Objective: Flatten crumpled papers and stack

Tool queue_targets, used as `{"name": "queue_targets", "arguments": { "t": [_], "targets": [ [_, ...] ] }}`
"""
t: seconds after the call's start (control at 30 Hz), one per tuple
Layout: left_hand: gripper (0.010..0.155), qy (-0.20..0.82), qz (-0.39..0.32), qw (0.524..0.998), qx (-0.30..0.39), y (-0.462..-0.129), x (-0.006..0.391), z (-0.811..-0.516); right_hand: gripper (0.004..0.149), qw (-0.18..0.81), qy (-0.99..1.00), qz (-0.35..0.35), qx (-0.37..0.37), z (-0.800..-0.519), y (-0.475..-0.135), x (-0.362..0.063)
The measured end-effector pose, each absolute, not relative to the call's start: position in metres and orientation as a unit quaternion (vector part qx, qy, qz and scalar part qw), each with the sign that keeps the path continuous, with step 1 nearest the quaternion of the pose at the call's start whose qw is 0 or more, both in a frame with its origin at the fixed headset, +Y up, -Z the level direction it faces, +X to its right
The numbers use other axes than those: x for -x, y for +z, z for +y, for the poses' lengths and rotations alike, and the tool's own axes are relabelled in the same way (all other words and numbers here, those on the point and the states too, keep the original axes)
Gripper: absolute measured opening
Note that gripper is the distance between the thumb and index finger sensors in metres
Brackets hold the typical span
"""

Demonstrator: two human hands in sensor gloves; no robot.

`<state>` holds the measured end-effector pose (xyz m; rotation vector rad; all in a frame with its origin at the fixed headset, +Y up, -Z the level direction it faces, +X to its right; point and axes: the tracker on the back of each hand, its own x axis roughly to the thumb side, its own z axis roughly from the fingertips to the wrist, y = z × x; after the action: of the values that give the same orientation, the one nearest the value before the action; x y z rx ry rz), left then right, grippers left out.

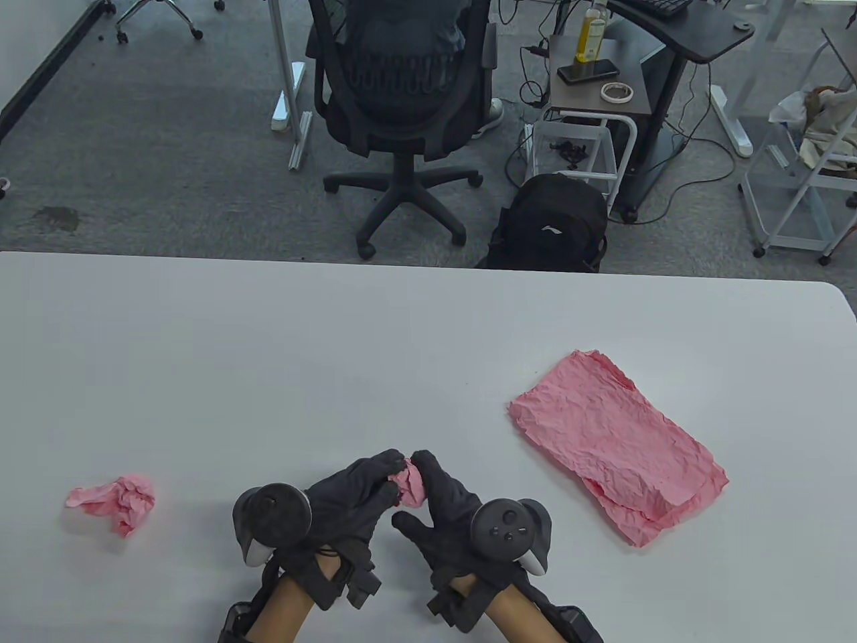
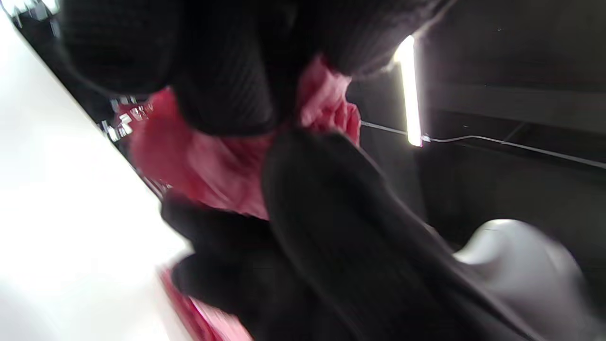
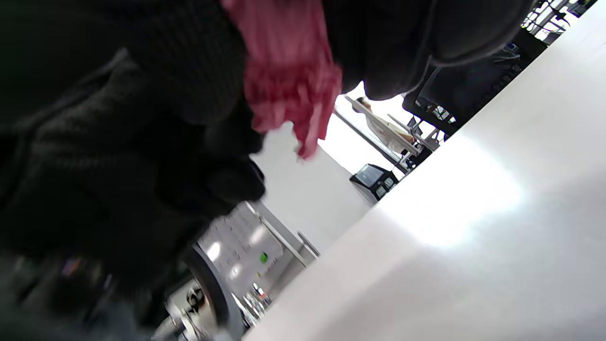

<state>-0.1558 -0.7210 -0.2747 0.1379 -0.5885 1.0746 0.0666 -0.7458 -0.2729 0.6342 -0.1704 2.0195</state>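
Note:
Both gloved hands meet at the table's front middle and hold one crumpled pink paper ball [image 1: 410, 483] between them. My left hand [image 1: 365, 485] grips it from the left, my right hand [image 1: 438, 485] from the right. The ball also shows in the left wrist view [image 2: 213, 166] and the right wrist view [image 3: 289, 71], pinched between dark fingers. Flattened pink sheets [image 1: 616, 442] lie stacked at the right, wrinkled. Another crumpled pink ball [image 1: 117, 501] lies at the front left, apart from both hands.
The white table [image 1: 335, 348] stretches wide behind the hands. Beyond its far edge stand a black office chair [image 1: 402, 87] and a black backpack [image 1: 549, 224] on the floor.

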Motion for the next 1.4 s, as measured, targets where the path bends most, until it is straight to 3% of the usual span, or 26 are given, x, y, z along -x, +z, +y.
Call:
{"name": "queue_targets", "arguments": {
  "t": [0.07, 0.2, 0.43, 0.5, 0.67, 0.83, 1.0, 1.17, 1.23, 1.3, 1.4],
  "targets": [
    [0.051, 0.502, -0.273, 0.819, -0.056, -0.274, 0.153, -0.725, 0.071, 0.516, 0.812, -0.083, -0.258, -0.745, -0.275, -0.071],
    [0.071, 0.384, -0.275, 0.876, -0.094, -0.273, 0.152, -0.726, 0.075, 0.512, 0.808, -0.048, -0.287, -0.748, -0.274, -0.067],
    [0.083, 0.496, -0.290, 0.819, -0.016, -0.276, 0.149, -0.734, 0.089, 0.512, 0.794, -0.002, -0.328, -0.749, -0.271, -0.060],
    [0.070, 0.492, -0.290, 0.820, -0.009, -0.276, 0.146, -0.734, 0.089, 0.498, 0.811, -0.036, -0.303, -0.748, -0.272, -0.063],
    [0.061, 0.517, -0.255, 0.817, -0.014, -0.279, 0.150, -0.739, 0.088, 0.471, 0.838, -0.035, -0.273, -0.749, -0.276, -0.069],
    [0.056, 0.584, -0.229, 0.778, 0.020, -0.285, 0.157, -0.748, 0.065, 0.512, 0.813, -0.046, -0.274, -0.750, -0.281, -0.079],
    [0.054, 0.682, -0.199, 0.700, 0.078, -0.291, 0.164, -0.762, 0.051, 0.575, 0.757, -0.025, -0.309, -0.748, -0.283, -0.081],
    [0.054, 0.683, -0.183, 0.704, 0.062, -0.291, 0.169, -0.764, 0.056, 0.626, 0.724, 0.010, -0.289, -0.755, -0.287, -0.084],
    [0.059, 0.688, -0.205, 0.694, 0.048, -0.292, 0.172, -0.761, 0.057, 0.681, 0.690, 0.010, -0.245, -0.759, -0.290, -0.090],
    [0.074, 0.668, -0.255, 0.698, 0.042, -0.290, 0.169, -0.755, 0.057, 0.702, 0.682, -0.018, -0.205, -0.761, -0.292, -0.097],
    [0.102, 0.587, -0.296, 0.753, 0.035, -0.284, 0.155, -0.747, 0.056, 0.695, 0.688, -0.013, -0.210, -0.762, -0.295, -0.099]
  ]
}}
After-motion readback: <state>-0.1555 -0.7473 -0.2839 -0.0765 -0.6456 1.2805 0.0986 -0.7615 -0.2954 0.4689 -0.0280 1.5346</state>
